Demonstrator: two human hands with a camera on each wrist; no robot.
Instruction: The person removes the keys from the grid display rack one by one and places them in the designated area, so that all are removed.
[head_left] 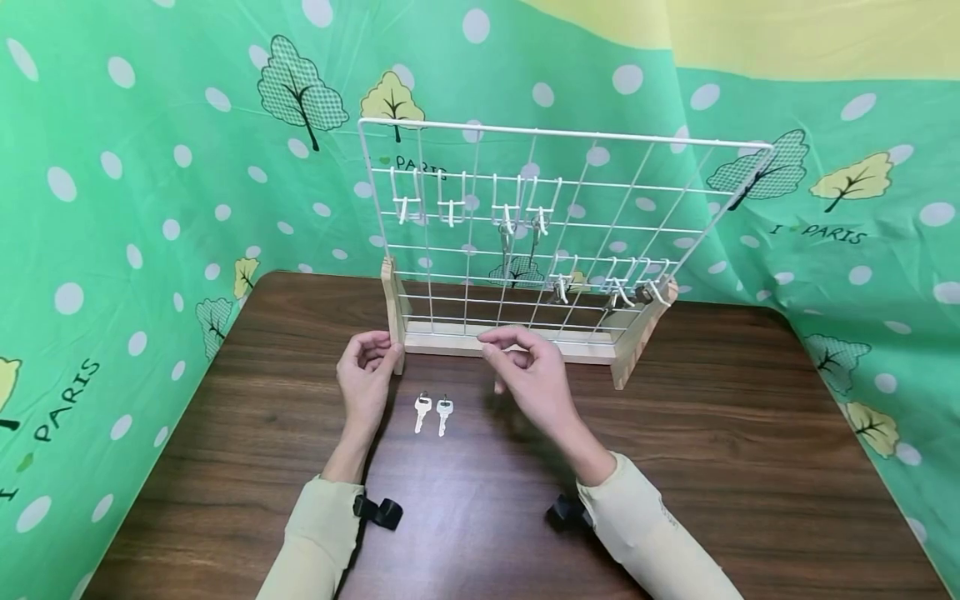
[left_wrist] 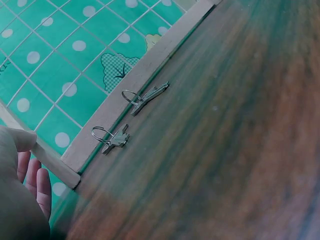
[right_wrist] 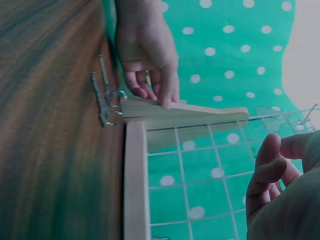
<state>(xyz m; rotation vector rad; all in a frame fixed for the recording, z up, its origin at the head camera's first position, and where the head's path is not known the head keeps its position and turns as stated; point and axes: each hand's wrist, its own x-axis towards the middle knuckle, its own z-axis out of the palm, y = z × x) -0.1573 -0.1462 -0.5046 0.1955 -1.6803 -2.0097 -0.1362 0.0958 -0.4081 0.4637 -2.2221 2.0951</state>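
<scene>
Left hand: the left foot [head_left: 393, 312] of the rack [head_left: 566, 131] is pinched between the thumb and bent fingers of the left hand [head_left: 365, 375].
Right hand: nothing is seen held in the right hand [head_left: 531, 379]; its fingers are loosely bent, with only a narrow gap between thumb and index.
Left arm: the forearm is stretched forward from the near edge, its sleeve [head_left: 322, 517] banded by a black strap [head_left: 378, 511].
Right arm: the forearm is slanted inward from the lower right, and the hand is held in front of the base bar [head_left: 442, 345]; whether the bar is touched cannot be told.
Loose keys: the left key [head_left: 422, 408] and right key [head_left: 445, 409] are laid side by side on the table [head_left: 465, 508], near the left foot, each fitted with a ring.
Upper hooks: four are hung on the grid; keys [head_left: 507, 240] are carried by the two on the right.
Lower hooks: three are set toward the right; metal pieces are hung there, too small to make out.
Backdrop: the table is surrounded by a dotted green curtain [head_left: 187, 167].
</scene>
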